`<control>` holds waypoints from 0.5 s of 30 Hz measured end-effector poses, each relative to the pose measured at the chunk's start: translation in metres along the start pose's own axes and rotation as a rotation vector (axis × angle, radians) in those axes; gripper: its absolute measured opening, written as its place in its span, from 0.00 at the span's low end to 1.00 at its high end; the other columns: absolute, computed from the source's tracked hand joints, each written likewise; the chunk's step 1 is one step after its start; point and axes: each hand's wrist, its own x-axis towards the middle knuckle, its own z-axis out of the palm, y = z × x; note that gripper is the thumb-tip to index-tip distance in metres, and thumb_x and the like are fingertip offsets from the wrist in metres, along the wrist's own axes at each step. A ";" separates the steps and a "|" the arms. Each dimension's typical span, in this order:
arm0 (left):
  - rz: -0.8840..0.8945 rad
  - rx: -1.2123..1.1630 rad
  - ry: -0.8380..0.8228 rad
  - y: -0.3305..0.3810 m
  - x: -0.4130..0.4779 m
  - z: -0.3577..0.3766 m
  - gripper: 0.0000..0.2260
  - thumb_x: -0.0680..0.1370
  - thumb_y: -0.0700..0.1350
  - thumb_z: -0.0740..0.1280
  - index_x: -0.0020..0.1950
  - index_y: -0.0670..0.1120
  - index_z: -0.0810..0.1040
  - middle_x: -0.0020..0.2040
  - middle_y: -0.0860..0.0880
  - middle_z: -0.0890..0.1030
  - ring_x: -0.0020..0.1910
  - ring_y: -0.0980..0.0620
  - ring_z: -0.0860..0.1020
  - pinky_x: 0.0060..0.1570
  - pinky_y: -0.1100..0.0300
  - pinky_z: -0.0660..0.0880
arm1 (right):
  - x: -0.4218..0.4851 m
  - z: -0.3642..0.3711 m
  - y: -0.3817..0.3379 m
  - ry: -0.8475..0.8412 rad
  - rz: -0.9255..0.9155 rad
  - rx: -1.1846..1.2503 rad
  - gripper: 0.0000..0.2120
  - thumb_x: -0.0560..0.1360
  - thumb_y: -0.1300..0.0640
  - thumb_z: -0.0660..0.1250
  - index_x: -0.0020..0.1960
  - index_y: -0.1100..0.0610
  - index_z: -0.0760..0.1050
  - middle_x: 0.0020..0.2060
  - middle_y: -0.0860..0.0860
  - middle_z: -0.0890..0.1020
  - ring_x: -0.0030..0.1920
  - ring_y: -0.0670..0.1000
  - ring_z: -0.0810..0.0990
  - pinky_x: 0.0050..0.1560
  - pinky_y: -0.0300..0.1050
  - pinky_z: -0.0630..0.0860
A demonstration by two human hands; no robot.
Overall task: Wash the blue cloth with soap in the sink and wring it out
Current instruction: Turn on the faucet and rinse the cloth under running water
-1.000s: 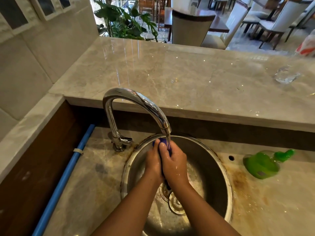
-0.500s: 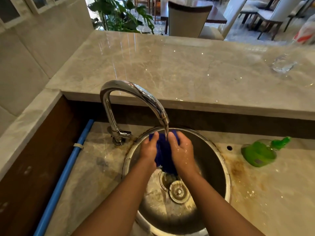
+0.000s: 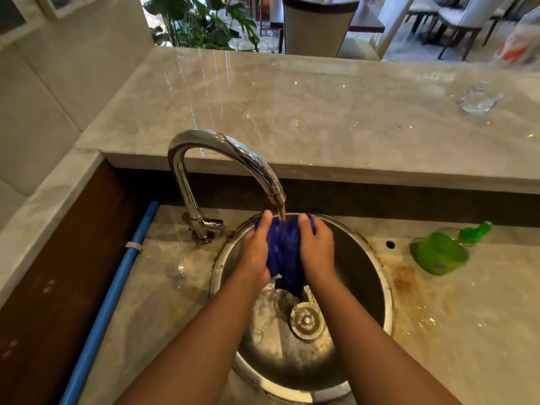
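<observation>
Blue cloth (image 3: 285, 254) under tap (image 3: 233, 152) (over sink (image 3: 361, 276)), w/ left hand (image 3: 254, 254) & right hand (image 3: 318, 252) curled round it

There are two grips, a left grip (image 3: 255, 255) and a right grip (image 3: 318, 252), one blue cloth (image 3: 285, 252), one sink (image 3: 359, 276), one tap (image 3: 222, 144), one green soap bottle (image 3: 438, 254), one blue pipe (image 3: 111, 302) and one glass (image 3: 479, 97).
</observation>
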 end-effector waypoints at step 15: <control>-0.007 -0.023 -0.029 -0.005 -0.009 -0.002 0.15 0.79 0.48 0.69 0.64 0.46 0.77 0.56 0.43 0.84 0.53 0.43 0.83 0.48 0.46 0.81 | 0.001 0.007 -0.003 -0.018 -0.156 -0.231 0.12 0.83 0.51 0.60 0.44 0.55 0.74 0.35 0.48 0.78 0.34 0.43 0.77 0.38 0.37 0.73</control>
